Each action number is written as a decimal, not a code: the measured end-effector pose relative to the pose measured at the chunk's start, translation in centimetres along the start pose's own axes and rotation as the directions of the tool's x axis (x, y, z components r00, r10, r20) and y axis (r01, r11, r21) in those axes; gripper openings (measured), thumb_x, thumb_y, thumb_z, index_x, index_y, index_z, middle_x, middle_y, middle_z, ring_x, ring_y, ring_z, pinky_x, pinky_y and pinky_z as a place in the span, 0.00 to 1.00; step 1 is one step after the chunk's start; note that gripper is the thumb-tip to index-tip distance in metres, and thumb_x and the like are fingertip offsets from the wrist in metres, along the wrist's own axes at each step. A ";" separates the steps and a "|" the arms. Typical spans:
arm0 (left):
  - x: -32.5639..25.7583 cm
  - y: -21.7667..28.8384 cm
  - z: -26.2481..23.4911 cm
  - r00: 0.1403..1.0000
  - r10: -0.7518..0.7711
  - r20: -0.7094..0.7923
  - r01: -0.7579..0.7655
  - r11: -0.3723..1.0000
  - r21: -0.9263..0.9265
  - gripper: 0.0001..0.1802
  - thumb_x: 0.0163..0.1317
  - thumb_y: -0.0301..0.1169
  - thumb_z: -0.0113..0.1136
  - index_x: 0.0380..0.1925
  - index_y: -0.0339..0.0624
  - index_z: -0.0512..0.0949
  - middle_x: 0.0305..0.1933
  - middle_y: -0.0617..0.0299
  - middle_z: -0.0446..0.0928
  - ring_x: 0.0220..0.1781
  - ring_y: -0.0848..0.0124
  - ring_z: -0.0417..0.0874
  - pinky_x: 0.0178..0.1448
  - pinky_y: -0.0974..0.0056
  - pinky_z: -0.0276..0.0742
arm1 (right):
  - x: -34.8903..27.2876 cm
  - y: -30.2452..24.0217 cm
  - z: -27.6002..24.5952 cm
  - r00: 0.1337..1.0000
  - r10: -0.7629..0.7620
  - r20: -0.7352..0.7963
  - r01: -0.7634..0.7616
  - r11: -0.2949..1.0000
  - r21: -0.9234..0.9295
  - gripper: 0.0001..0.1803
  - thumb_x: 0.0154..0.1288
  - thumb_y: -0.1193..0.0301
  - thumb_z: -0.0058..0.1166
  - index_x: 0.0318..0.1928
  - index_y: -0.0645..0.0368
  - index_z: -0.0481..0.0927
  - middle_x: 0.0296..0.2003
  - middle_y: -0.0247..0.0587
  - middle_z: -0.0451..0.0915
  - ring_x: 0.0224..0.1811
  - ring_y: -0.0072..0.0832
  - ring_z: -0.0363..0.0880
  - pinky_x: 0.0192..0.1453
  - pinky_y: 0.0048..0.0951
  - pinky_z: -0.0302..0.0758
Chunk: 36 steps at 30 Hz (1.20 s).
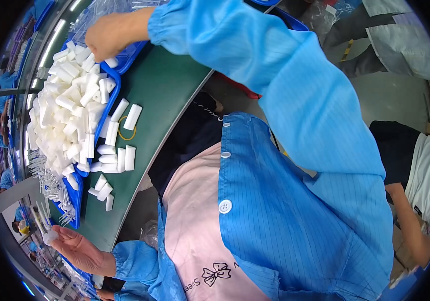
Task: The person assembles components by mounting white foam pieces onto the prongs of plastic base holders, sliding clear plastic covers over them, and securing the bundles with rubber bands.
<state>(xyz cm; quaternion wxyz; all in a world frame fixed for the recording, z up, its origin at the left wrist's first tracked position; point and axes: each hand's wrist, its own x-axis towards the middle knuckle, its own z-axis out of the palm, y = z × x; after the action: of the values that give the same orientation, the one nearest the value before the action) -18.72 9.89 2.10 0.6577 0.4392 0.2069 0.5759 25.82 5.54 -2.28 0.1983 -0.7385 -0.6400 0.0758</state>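
Note:
My left hand (80, 249) pinches a small rounded white piece (50, 237) between thumb and fingers. Thin clear sticks (39, 218) stand up from or just behind that piece; I cannot tell whether they join it. Bent over a blue tray (133, 56), my right hand (105, 37) has its fingers curled down, and their tips are hidden. Clear plastic pieces (83, 22) lie around it. Right beside its fingertips rises a heap of short white foam-like cylinders (69, 100) in another blue tray (105, 120).
Loose white cylinders (132, 117) and a yellow rubber band (127, 131) lie on the green table (147, 90). Thin clear tubes (54, 188) fill a blue tray (74, 210) near the left hand. People (415, 190) are at the right; a metal frame (17, 195) edges the table.

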 end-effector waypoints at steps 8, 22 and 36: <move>-6.2 -3.0 4.8 0.948 -0.130 0.290 0.155 0.986 -0.064 0.14 0.64 0.30 0.57 0.49 0.41 0.72 0.52 0.53 0.74 0.48 0.65 0.79 0.49 0.65 0.83 | -13.1 -4.3 -4.8 0.900 0.134 -0.415 0.252 0.617 0.745 0.17 0.60 0.59 0.58 0.38 0.62 0.82 0.29 0.37 0.81 0.29 0.22 0.77 0.32 0.25 0.74; -10.4 -6.9 9.3 0.630 -0.378 0.679 0.314 0.923 0.223 0.09 0.59 0.29 0.62 0.35 0.36 0.73 0.37 0.61 0.68 0.35 0.72 0.76 0.40 0.68 0.77 | -25.1 -15.7 -0.6 0.906 0.422 -0.004 0.033 -0.062 0.998 0.14 0.67 0.63 0.53 0.45 0.59 0.73 0.36 0.34 0.77 0.34 0.16 0.76 0.35 0.18 0.75; -6.9 -9.1 11.5 0.627 -0.444 0.640 0.383 0.891 0.243 0.14 0.51 0.17 0.66 0.38 0.32 0.76 0.41 0.58 0.72 0.39 0.75 0.77 0.46 0.71 0.74 | -21.8 -13.5 -3.8 0.909 0.416 0.042 -0.069 0.051 0.996 0.11 0.59 0.67 0.62 0.37 0.57 0.74 0.36 0.33 0.78 0.40 0.17 0.74 0.47 0.20 0.70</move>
<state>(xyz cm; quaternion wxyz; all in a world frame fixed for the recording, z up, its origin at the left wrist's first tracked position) -6.27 -0.04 -0.81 0.7820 0.5865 0.0705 0.1987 11.15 -15.09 3.40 0.7046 -0.5129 -0.2546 0.4191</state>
